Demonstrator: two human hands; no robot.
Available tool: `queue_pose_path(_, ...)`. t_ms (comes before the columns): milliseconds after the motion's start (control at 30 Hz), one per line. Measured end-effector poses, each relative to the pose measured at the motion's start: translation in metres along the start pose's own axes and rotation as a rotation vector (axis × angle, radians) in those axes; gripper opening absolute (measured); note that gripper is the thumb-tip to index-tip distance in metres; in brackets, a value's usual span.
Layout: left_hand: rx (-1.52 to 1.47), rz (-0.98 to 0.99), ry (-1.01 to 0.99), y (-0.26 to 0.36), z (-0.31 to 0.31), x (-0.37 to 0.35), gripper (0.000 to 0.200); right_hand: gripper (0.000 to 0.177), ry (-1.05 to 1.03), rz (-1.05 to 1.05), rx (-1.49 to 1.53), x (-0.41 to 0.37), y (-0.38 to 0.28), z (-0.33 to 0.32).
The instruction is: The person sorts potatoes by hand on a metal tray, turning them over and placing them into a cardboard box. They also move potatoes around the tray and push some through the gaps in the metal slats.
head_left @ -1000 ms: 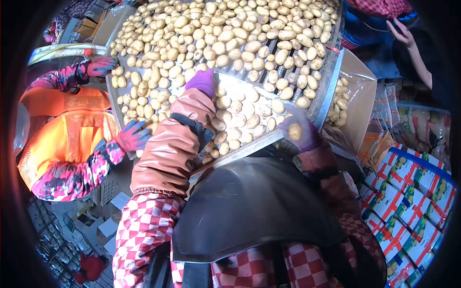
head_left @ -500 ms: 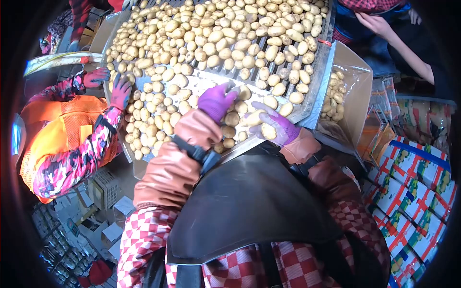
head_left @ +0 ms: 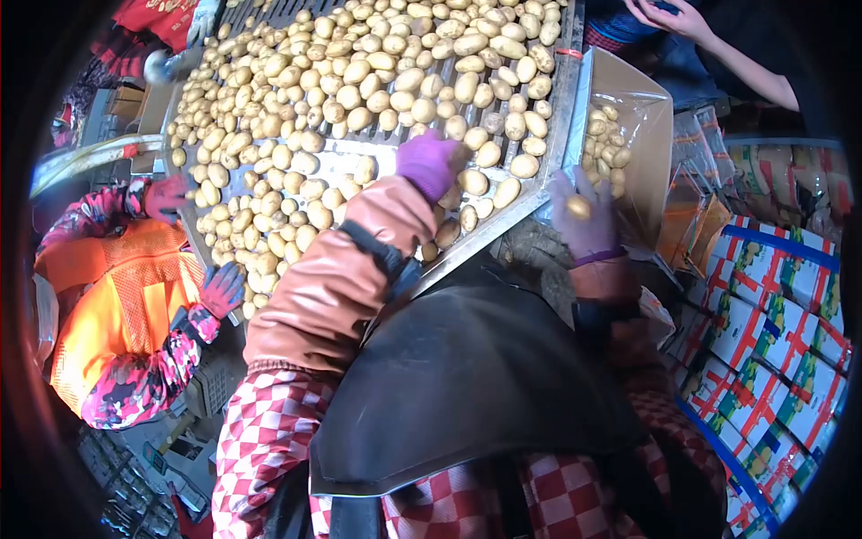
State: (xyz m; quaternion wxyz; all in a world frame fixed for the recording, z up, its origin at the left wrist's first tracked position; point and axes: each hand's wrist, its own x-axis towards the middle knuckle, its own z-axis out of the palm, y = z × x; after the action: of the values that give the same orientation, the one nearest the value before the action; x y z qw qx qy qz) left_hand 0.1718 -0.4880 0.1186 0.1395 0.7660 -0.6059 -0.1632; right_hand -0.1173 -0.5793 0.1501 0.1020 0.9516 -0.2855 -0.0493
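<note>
Potatoes (head_left: 359, 81) cover a slatted metal table (head_left: 548, 193). My left hand (head_left: 433, 163), in a purple glove, reaches over the table's near part, among the potatoes; its fingertips are hidden behind the hand. Beyond the table's right edge, my right hand (head_left: 582, 216) in a pale purple glove has a potato (head_left: 578, 207) against its palm. That hand is beside the near corner of a plastic-lined cardboard box (head_left: 648, 135), which holds more potatoes (head_left: 608, 148).
At the left, a co-worker in an orange vest (head_left: 126, 296) has gloved hands by the table edge. Another person's bare arm (head_left: 741, 67) shows at the upper right. Printed cartons (head_left: 763, 359) are stacked at the right. A pale rail (head_left: 90, 162) meets the table's left side.
My right hand has moved right, off the table, with a potato. My left hand has shifted slightly right over the potatoes. The co-worker's nearer hand has moved down along the table edge.
</note>
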Motion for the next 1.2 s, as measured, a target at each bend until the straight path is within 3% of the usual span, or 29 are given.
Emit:
queue_pose_path(33,0.09,0.017,-0.083,0.008,0.005,0.01,0.023,0.033,0.012,0.048,0.206,0.001,-0.01,0.002)
queue_pose_path(67,0.126,-0.263,-0.297,0.032,-0.013,0.02,0.024,0.032,-0.003,0.112,0.566,0.0,-0.019,0.014)
queue_pose_path(100,0.211,-0.188,-0.261,0.025,0.004,0.022,0.025,0.031,0.035,0.272,1.524,0.002,-0.033,0.044)
queue_pose_path(133,0.24,-0.161,-0.324,0.025,0.003,0.025,0.026,0.03,0.082,0.42,2.178,0.004,-0.046,0.055)
queue_pose_path(200,0.291,-0.114,-0.38,0.021,0.009,0.03,0.029,0.033,-0.03,0.555,2.689,0.007,-0.054,0.062)
queue_pose_path(267,0.279,-0.079,-0.338,0.011,0.022,0.035,0.029,0.035,-0.344,0.857,3.15,0.015,-0.051,0.037)
queue_pose_path(300,0.268,-0.059,-0.315,0.006,0.026,0.039,0.029,0.037,-0.357,0.819,3.116,0.015,-0.054,0.067)
queue_pose_path(333,0.157,-0.028,-0.287,-0.002,0.026,0.041,0.03,0.038,-0.333,0.786,3.037,0.015,-0.05,0.055)
queue_pose_path(367,0.061,-0.151,-0.291,0.003,0.013,0.041,0.034,0.038,-0.318,0.754,2.96,0.018,-0.05,0.038)
queue_pose_path(467,-0.138,-0.152,-0.058,-0.021,0.006,0.017,0.037,0.038,-0.239,1.019,2.793,0.033,-0.049,0.007)
queue_pose_path(500,-0.149,-0.039,0.077,-0.02,0.007,0.002,0.042,0.038,-0.233,1.045,2.827,0.036,-0.045,-0.003)
queue_pose_path(567,-0.339,-0.039,-0.098,-0.001,0.013,-0.022,0.046,0.038,-0.233,1.103,2.892,0.037,-0.04,-0.016)
queue_pose_path(633,-0.488,0.067,-0.318,0.024,0.001,-0.04,0.044,0.043,-0.247,1.032,2.903,0.042,-0.038,-0.007)
queue_pose_path(667,-0.443,0.061,-0.331,0.024,0.013,-0.046,0.043,0.046,-0.254,0.992,2.907,0.045,-0.037,-0.003)
queue_pose_path(700,-0.216,0.103,-0.23,0.02,0.022,-0.053,0.04,0.045,-0.257,0.95,2.913,0.046,-0.037,0.0)
queue_pose_path(833,-0.381,-0.141,-0.132,0.016,0.001,-0.057,0.036,0.044,-0.259,0.794,2.837,0.047,-0.039,0.007)
queue_pose_path(867,-0.44,-0.15,0.033,0.009,0.007,-0.063,0.036,0.044,-0.248,0.754,2.792,0.049,-0.04,0.01)
queue_pose_path(900,-0.601,-0.21,0.0,-0.004,0.005,-0.07,0.04,0.041,-0.293,0.809,2.77,0.051,-0.039,0.018)
queue_pose_path(933,-0.999,-0.414,-0.173,-0.007,-0.005,-0.075,0.043,0.039,-0.332,0.741,2.811,0.049,-0.037,0.027)
queue_pose_path(967,-1.256,-0.388,-0.166,-0.008,-0.005,-0.081,0.047,0.037,-0.359,0.678,2.845,0.047,-0.032,0.031)
queue_pose_path(1000,-1.366,-0.579,-0.171,0.018,-0.028,-0.084,0.045,0.035,-0.331,0.727,2.769,0.043,-0.026,0.015)
queue_pose_path(1033,-1.288,-0.364,-0.128,-0.007,0.006,-0.095,0.042,0.034,-0.34,0.711,2.792,0.039,-0.018,0.022)
queue_pose_path(1067,-1.351,-0.525,-0.338,-0.002,-0.008,-0.099,0.041,0.033,-0.215,0.624,2.701,0.033,-0.01,0.036)
queue_pose_path(1100,-1.374,-0.559,-0.342,0.0,-0.004,-0.103,0.04,0.031,-0.111,0.539,2.607,0.029,-0.004,0.047)
queue_pose_path(1167,-1.401,-0.545,-0.253,-0.019,0.021,-0.11,0.036,0.03,-0.188,0.826,2.876,0.015,0.038,0.05)
queue_pose_path(1200,-1.522,-0.501,-0.268,-0.019,0.016,-0.108,0.034,0.029,-0.121,0.892,2.83,0.004,0.059,0.045)
